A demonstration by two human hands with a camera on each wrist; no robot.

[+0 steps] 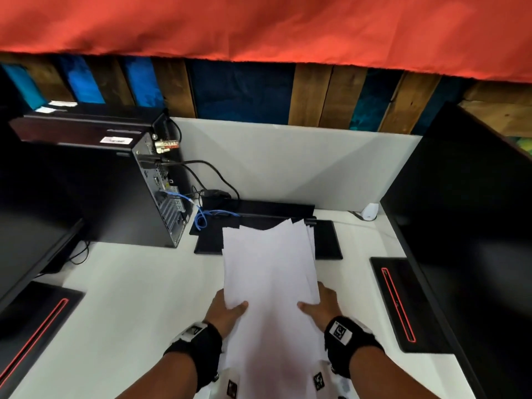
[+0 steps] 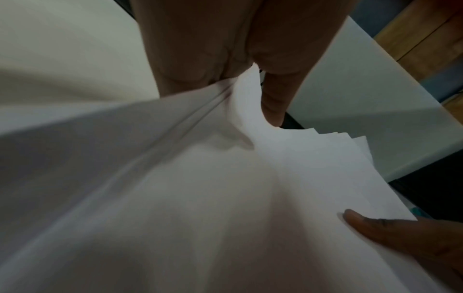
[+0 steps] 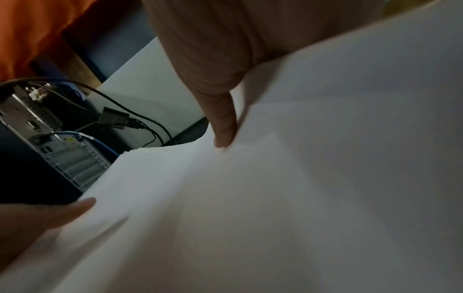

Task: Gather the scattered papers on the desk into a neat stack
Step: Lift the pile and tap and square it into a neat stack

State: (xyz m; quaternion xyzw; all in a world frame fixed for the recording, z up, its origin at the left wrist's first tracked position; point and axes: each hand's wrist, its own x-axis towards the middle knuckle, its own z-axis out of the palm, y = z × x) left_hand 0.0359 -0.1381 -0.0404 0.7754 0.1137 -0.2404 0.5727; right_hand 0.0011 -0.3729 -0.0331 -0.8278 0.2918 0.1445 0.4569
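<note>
A bundle of white papers [image 1: 270, 272] is lifted above the white desk [image 1: 138, 286], its far edges fanned and uneven. My left hand [image 1: 227, 309] grips the bundle's left edge, thumb on top and fingers underneath. My right hand [image 1: 319, 308] grips the right edge the same way. In the left wrist view the papers [image 2: 200, 198] bend under my left thumb [image 2: 273, 103], and the right thumb [image 2: 371, 226] shows at the lower right. In the right wrist view my right thumb [image 3: 223, 123] presses on the sheets [image 3: 275, 188], with the left thumb [image 3: 75, 208] at the lower left.
A black computer tower [image 1: 115, 194] with cables [image 1: 207, 180] stands at the left rear. Black flat pads [image 1: 328, 240] lie under the papers' far end. Dark monitors [image 1: 472, 226] flank both sides, with red-lined bases [image 1: 397, 303]. A small white device [image 1: 370, 211] sits at the back right.
</note>
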